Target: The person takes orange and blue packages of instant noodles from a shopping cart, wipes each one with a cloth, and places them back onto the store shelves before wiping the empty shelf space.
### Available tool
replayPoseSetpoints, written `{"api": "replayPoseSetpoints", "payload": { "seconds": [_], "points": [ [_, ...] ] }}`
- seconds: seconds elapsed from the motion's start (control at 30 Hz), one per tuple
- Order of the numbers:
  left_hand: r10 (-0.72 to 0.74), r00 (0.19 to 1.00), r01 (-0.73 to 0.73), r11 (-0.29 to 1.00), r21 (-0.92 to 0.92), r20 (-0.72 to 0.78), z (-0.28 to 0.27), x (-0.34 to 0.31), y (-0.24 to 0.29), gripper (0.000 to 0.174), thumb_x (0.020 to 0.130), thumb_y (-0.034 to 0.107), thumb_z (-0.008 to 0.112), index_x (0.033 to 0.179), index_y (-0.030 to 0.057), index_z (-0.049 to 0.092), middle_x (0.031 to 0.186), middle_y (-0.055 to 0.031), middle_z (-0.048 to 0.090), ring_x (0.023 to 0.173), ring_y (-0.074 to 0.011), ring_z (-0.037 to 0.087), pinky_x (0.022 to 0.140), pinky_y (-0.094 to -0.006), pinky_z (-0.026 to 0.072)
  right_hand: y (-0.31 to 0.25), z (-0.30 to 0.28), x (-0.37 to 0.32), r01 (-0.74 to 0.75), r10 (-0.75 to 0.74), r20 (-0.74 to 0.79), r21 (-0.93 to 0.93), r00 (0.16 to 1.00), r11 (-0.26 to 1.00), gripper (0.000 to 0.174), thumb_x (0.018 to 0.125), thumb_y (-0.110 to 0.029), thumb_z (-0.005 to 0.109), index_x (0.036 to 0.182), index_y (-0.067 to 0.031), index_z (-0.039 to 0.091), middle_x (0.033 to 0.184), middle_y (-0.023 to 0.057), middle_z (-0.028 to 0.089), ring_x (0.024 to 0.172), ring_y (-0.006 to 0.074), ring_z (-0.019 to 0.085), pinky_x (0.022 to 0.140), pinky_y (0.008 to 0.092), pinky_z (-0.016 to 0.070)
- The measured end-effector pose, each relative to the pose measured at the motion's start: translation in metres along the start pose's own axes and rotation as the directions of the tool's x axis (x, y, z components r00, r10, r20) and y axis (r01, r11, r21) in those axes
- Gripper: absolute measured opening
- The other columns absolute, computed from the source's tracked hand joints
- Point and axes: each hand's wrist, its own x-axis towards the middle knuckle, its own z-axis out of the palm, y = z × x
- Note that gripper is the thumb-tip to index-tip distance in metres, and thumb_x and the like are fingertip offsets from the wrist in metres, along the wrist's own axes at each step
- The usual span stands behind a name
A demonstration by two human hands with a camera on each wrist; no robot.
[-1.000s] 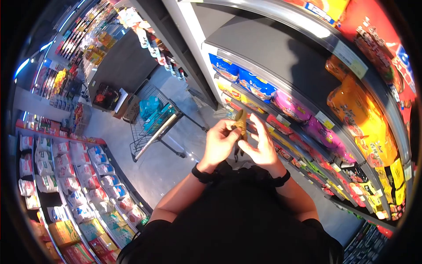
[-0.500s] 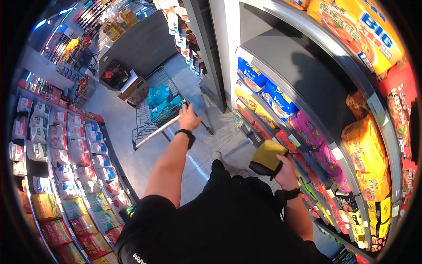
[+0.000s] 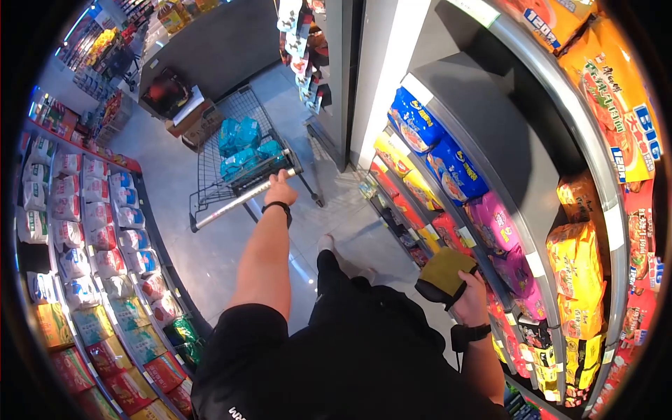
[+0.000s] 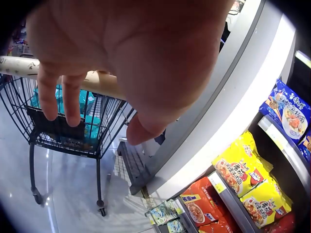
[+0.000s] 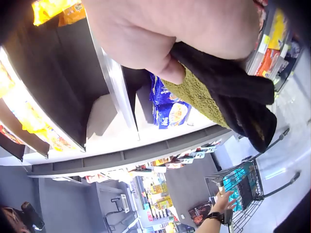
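My left hand (image 3: pixel 281 189) is at the right end of the cart's handle (image 3: pixel 234 204), its fingers relaxed and lowered against the bar. In the left wrist view, separated fingers (image 4: pixel 72 99) cross in front of the handle (image 4: pixel 104 83), not curled round it. Teal packages (image 3: pixel 240 136) lie in the wire cart. My right hand (image 3: pixel 470 299) grips an olive-green fuzzy item with black trim (image 3: pixel 445 275) beside the shelves. The right wrist view shows its fuzzy side (image 5: pixel 197 97) and black folds (image 5: pixel 243 97) below the hand (image 5: pixel 165 29).
Shelves of blue noodle packs (image 3: pixel 455 168), pink packs (image 3: pixel 490 220) and orange packs (image 3: pixel 577 262) line the right. White packages (image 3: pixel 66 206) fill a low display at left. A cardboard box (image 3: pixel 196 122) stands beyond the cart, near a grey column (image 3: pixel 336 84).
From both hands together at the olive item, my left hand has moved out to the cart handle. The item stays in my right hand, carried rightward and unfolded into a wider shape.
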Motion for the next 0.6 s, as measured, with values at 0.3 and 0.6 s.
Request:
{"api": "replayPoseSetpoints", "payload": {
  "seconds": [0.3, 0.6],
  "points": [
    [0.007, 0.999, -0.005, 1.000, 0.027, -0.047, 0.014, -0.058, -0.069, 0.073, 0.083, 0.042, 0.087, 0.140, 0.0144, 0.051, 0.146, -0.0221, 0.049, 0.130, -0.0495, 0.062, 0.109, -0.0593, 0.0516, 0.010, -0.015, -0.002, 0.049, -0.050, -0.024, -0.052, 0.998, 0.997, 0.046, 0.102, 0.001, 0.053, 0.148, 0.0020, 0.054, 0.147, 0.0209, 0.064, 0.135, 0.0403, 0.064, 0.117, 0.0557, 0.0520],
    [0.147, 0.975, -0.185, 0.953, 0.242, 0.165, -0.012, -0.148, -0.213, 0.071, 0.079, 0.025, 0.085, 0.141, 0.0137, 0.052, 0.159, -0.0206, 0.045, 0.145, -0.0433, 0.050, 0.119, -0.0603, 0.0401, 0.046, -0.024, 0.005, -0.067, 0.067, -0.027, -0.006, 0.997, 0.998, 0.046, 0.101, 0.002, 0.055, 0.147, 0.0041, 0.056, 0.144, 0.0181, 0.066, 0.132, 0.0355, 0.066, 0.115, 0.0499, 0.0528]
  ]
}}
